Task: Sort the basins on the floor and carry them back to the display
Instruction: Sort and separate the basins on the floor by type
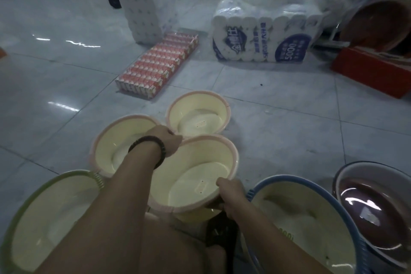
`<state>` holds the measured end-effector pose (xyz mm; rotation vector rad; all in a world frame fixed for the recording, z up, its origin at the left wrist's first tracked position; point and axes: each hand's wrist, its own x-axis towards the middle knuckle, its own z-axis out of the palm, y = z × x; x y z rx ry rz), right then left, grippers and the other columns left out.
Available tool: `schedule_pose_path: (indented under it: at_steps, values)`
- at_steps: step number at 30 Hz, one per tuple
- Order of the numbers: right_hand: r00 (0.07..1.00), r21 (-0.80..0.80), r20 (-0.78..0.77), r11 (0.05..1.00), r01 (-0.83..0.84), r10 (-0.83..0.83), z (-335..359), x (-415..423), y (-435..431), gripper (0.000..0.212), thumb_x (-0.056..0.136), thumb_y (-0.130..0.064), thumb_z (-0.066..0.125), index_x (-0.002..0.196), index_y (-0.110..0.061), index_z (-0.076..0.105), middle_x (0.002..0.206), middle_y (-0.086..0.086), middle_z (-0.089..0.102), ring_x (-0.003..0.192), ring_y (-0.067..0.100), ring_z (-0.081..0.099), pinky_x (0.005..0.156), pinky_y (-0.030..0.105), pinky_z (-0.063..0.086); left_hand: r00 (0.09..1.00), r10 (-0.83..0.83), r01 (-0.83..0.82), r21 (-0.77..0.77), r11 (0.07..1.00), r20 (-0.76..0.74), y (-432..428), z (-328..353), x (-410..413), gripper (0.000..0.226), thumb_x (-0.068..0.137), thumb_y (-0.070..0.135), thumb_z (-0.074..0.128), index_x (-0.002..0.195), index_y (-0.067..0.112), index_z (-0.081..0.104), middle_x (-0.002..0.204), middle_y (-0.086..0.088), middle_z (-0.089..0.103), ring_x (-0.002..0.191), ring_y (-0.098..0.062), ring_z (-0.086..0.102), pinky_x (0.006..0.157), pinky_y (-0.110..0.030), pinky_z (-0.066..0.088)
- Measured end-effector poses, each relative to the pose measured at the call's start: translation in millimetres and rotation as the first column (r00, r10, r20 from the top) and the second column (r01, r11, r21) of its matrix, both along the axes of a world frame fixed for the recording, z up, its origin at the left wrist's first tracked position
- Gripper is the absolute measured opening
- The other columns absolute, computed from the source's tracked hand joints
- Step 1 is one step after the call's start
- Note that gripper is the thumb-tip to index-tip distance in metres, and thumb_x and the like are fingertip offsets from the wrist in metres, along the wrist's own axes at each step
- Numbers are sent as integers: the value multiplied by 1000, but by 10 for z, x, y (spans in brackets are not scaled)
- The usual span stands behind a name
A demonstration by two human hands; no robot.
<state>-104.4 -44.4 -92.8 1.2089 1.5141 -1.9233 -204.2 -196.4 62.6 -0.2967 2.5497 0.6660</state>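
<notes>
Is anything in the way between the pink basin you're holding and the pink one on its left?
Nothing visible sits in the left pink-rimmed basin. Only your own left hand and forearm cross over it, gripping the held pink-rimmed basin along with the right hand.

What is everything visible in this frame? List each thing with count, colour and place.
Pink-rimmed basins: three, cream inside, clustered on the floor at centre.
Nearest pink-rimmed basin: one of those three, held by both hands.
Green-rimmed basin: one, cream inside, lower left.
Blue-rimmed basin: one, cream inside, lower right.
Dark red basin: one, far right edge.
Carton pack: one, red and white, floor ahead.
Toilet-roll packs: two, white; one lying, one upright behind.
Red box: one, right.
Left hand: black bracelet at wrist, grips the nearest pink-rimmed basin's far rim.
Right hand: grips its near rim.
</notes>
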Motion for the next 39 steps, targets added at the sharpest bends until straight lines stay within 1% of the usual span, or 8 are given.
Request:
schedule_pose_path:
  at_steps: [7,13,17,20,22,27,32,39]
  values:
    - [926,-117,-183,942,313,-331,661,398,279,28,101,-4,57,126,-11,47,110,21,59,95,42,65,60,51,64,984,21,-6,-85,996,177,-26,-19,325,61,103,36,50,153,5,35,154,-15,41,136,-30,46,110,-38,41]
    - [816,-214,-306,871,442,-490,1210,912,551,26,101,-7,60,123,-12,45,115,24,63,99,44,69,57,47,64,979,189,-201,311,929,70,412,106,562,48,79,8,76,122,-4,55,102,-20,68,81,-39,71,63,-55,62]
    - [878,40,-365,937,347,-310,1297,1299,1189,42,97,-36,67,122,-4,55,110,22,69,91,40,75,65,46,63,979,195,-152,432,889,-58,788,75,521,51,72,1,67,118,10,48,110,-19,57,87,-46,68,57,-61,60]
    - [868,393,-401,801,452,-293,1179,1565,1860,81,73,-56,75,137,-16,45,119,13,69,103,34,71,88,51,60,984,80,-22,334,942,-161,1082,105,699,38,80,8,63,114,15,48,110,-13,53,97,-42,62,72,-57,61]
    - [877,532,-396,710,462,-274,928,1740,2324,70,70,-53,73,131,-28,48,113,5,69,104,30,67,93,54,57,972,-33,96,262,960,-235,1305,66,767,31,83,12,58,112,17,48,108,-12,54,94,-39,60,75,-53,62]
    - [926,674,-309,637,375,-219,732,2146,2749,16,90,-26,64,107,-23,65,93,-1,72,87,27,67,84,49,58,899,-300,339,71,938,-317,1849,-267,925,36,90,12,55,124,16,43,115,-15,58,89,-30,52,73,-38,43]
    - [923,715,-276,585,383,-267,405,2460,2708,16,96,-14,60,108,-25,62,97,-1,70,94,26,65,85,40,52,963,-102,164,241,957,-250,2027,-1044,1303,14,100,10,50,111,8,41,109,-20,60,86,-28,53,75,-37,43]
    - [986,669,21,735,107,-163,-389,2605,2666,22,94,-15,54,111,-16,69,106,5,73,96,28,67,86,36,54,988,-68,78,64,995,-140,1828,-1885,1557,23,104,20,40,122,13,54,115,-21,64,91,-34,56,74,-35,41]
